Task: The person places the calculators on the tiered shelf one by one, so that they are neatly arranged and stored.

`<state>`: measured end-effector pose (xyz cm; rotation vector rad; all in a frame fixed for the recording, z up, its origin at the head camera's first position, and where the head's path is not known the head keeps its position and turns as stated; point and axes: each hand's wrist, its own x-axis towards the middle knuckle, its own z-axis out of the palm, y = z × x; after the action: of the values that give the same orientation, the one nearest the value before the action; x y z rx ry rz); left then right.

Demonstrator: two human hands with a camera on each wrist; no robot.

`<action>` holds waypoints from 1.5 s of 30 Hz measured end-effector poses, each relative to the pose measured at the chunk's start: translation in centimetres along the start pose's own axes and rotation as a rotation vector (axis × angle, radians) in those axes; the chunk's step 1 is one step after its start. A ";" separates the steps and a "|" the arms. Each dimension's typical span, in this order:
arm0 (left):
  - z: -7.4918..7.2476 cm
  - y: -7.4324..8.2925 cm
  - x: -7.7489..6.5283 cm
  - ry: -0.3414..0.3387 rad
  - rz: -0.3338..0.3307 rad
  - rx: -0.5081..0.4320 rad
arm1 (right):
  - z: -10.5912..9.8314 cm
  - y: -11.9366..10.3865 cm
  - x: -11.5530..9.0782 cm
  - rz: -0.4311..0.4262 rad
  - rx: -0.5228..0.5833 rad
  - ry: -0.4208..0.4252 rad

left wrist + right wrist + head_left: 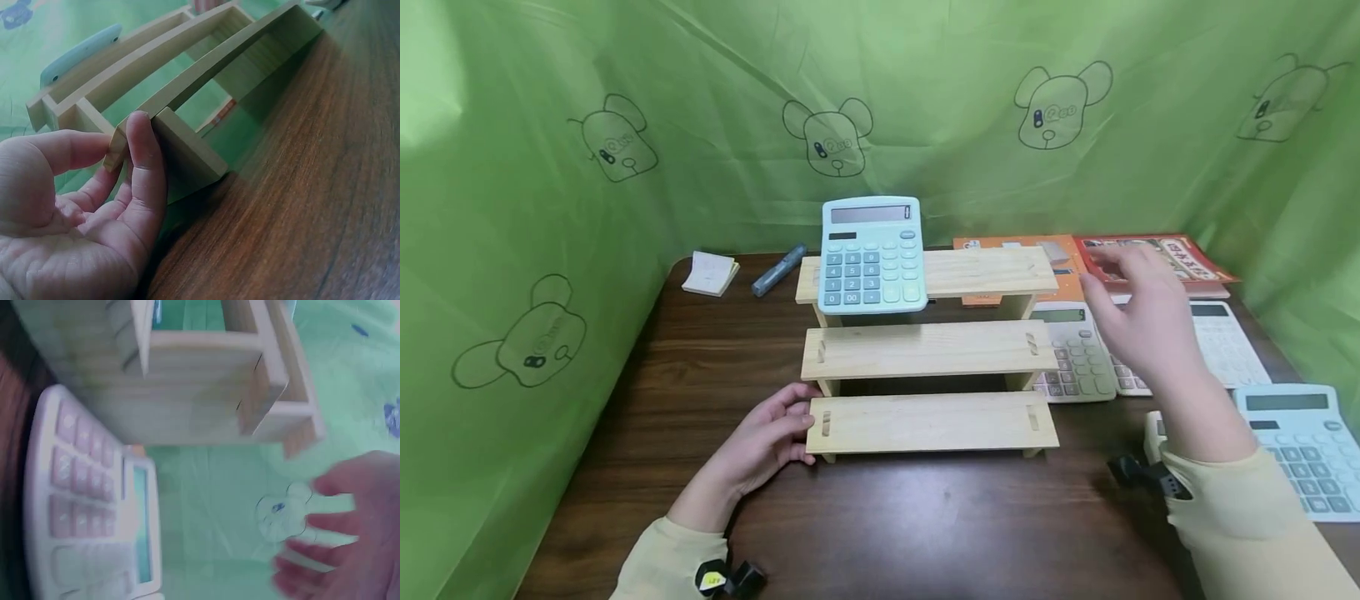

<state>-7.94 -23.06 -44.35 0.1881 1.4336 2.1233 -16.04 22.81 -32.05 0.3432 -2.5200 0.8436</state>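
Observation:
A three-step wooden shelf (925,350) stands mid-table, with a light blue calculator (872,258) on the left part of its top step. My left hand (769,437) pinches the left end of the lowest step; the left wrist view shows the plank's corner (115,150) between thumb and finger. Raised to the right of the shelf, my right hand (1150,308) has its fingers spread and holds nothing. Below it lies a pale calculator with pinkish keys (1078,358); the right wrist view shows a pale calculator (94,506) beside the shelf's side.
More calculators lie at right, one white (1228,342) and one light blue (1300,450). An orange booklet (1060,250) and a red one (1195,254) are behind. Left of the shelf are a notepad (710,273) and a marker (778,271). Green cloth (925,167) encloses the table.

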 end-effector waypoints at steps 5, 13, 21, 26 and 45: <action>0.2 -0.1 0.3 -0.013 0.008 -0.005 | 0.4 3.2 -0.7 0.219 -0.227 -0.443; 0.1 0.3 -0.2 -0.032 0.014 -0.004 | 4.7 4.1 -2.1 0.221 -0.420 -0.671; -0.1 0.0 -0.3 -0.055 0.035 -0.037 | 5.5 3.6 -2.5 0.197 -0.436 -0.653; -0.1 -0.1 -0.2 -0.064 0.041 -0.052 | 5.5 3.4 -2.7 0.188 -0.415 -0.675; 0.0 0.0 -0.1 -0.050 0.037 -0.003 | 6.2 3.3 -3.2 0.236 -0.350 -0.674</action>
<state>-7.85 -23.08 -44.33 0.2661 1.4080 2.1351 -16.63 21.83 -39.62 0.2395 -3.3185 0.3774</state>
